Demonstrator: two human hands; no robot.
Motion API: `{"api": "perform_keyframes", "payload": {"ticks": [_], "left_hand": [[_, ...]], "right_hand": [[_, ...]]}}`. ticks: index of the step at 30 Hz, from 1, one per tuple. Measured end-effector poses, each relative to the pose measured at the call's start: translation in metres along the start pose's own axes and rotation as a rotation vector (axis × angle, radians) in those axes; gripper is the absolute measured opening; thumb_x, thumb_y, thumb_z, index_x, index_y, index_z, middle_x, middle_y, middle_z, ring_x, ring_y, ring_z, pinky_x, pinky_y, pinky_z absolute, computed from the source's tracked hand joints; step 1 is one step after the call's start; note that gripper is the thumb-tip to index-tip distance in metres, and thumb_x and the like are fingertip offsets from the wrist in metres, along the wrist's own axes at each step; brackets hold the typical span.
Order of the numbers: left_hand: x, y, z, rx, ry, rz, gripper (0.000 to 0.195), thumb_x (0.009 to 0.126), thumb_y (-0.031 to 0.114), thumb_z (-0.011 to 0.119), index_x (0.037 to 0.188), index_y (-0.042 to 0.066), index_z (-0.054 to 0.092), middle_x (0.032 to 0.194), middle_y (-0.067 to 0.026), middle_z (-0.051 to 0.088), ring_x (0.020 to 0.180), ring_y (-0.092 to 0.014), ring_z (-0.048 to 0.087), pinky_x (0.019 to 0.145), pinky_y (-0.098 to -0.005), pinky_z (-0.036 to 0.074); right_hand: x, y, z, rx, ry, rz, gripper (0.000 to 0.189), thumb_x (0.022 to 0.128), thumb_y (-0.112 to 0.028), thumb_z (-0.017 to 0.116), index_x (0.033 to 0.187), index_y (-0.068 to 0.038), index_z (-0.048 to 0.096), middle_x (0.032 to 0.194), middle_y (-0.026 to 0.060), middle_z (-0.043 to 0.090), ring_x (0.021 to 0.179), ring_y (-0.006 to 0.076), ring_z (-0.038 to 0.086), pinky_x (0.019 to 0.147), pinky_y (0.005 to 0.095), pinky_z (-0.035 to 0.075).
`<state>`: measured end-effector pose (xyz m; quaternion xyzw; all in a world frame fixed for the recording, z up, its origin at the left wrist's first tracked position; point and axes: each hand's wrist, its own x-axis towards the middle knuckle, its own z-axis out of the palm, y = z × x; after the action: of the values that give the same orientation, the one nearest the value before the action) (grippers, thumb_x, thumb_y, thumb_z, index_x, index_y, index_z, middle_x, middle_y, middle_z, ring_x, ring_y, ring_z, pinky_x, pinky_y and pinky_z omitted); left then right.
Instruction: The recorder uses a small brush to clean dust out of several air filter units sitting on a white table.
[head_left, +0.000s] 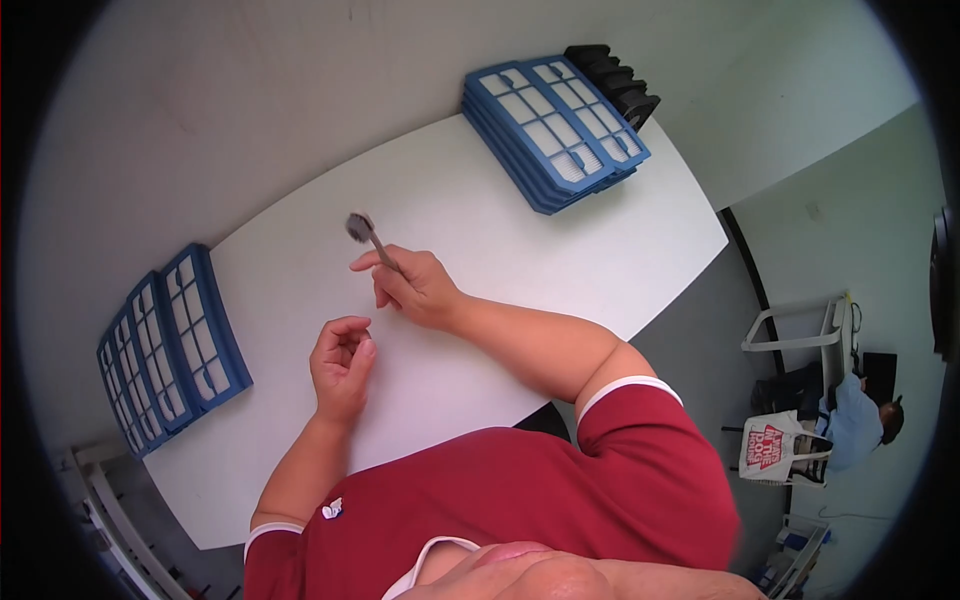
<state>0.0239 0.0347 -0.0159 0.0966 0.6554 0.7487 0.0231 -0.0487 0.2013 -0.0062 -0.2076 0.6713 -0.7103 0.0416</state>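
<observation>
My right hand grips the thin handle of a small brush-like tool, its round dark grey head pointing up and left over the white table. Below and to the left of it, my left hand is raised with its fingers curled inward; nothing shows between them. At the table's far right stands a stack of blue-framed pleated filters. More blue-framed filters lean in an overlapping row along the left edge.
Black plastic parts sit behind the right filter stack, near the wall. Off to the right, a person in a light blue top sits by a desk, with a white printed tote bag nearby. Metal frames stand at lower left.
</observation>
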Motion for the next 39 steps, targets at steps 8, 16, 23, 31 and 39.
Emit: {"api": "perform_keyframes", "payload": {"ticks": [8,16,23,31,39], "left_hand": [[0.001,0.004,-0.004,-0.214,-0.003,-0.132,0.025,0.086,0.004,0.053,0.111,0.003,0.050,0.087,-0.0014,0.054,0.070,-0.005,0.048,0.057,-0.0180,0.040],[0.005,0.009,-0.008,-0.194,-0.055,-0.191,0.026,0.087,0.008,0.053,0.112,0.004,0.050,0.089,-0.0029,0.055,0.070,-0.007,0.050,0.055,-0.0198,0.039],[0.008,0.012,-0.006,-0.176,-0.061,-0.217,0.026,0.087,0.010,0.053,0.113,0.005,0.050,0.090,-0.0027,0.055,0.073,-0.008,0.053,0.057,-0.0206,0.042],[0.009,0.013,-0.007,-0.204,-0.071,-0.214,0.026,0.088,0.010,0.053,0.113,0.004,0.050,0.090,-0.0026,0.056,0.075,-0.009,0.054,0.059,-0.0212,0.043],[0.009,0.014,-0.007,-0.199,-0.083,-0.200,0.026,0.088,0.010,0.053,0.113,0.004,0.051,0.090,-0.0025,0.056,0.075,-0.009,0.055,0.059,-0.0215,0.044]], "right_hand": [[0.004,-0.031,-0.025,-0.576,0.159,-0.433,0.023,0.083,-0.009,0.061,0.106,-0.007,0.063,0.099,0.0106,0.058,0.077,0.0187,0.057,0.062,0.0263,0.047],[0.034,-0.112,-0.172,-1.291,0.554,0.364,0.054,0.066,-0.046,0.076,0.092,-0.001,0.062,0.099,0.0129,0.058,0.078,0.0228,0.060,0.064,0.0305,0.049],[0.040,-0.111,-0.159,-1.452,0.449,0.659,0.070,0.055,-0.060,0.078,0.093,-0.003,0.062,0.099,0.0152,0.056,0.085,0.0271,0.061,0.071,0.0351,0.050],[0.041,-0.104,-0.152,-1.544,0.405,0.631,0.068,0.055,-0.054,0.079,0.096,-0.002,0.063,0.105,0.0172,0.054,0.096,0.0291,0.058,0.076,0.0373,0.050],[0.043,-0.100,-0.149,-1.545,0.413,0.686,0.065,0.059,-0.050,0.077,0.097,0.001,0.063,0.108,0.0184,0.053,0.099,0.0307,0.057,0.078,0.0384,0.050]]}}
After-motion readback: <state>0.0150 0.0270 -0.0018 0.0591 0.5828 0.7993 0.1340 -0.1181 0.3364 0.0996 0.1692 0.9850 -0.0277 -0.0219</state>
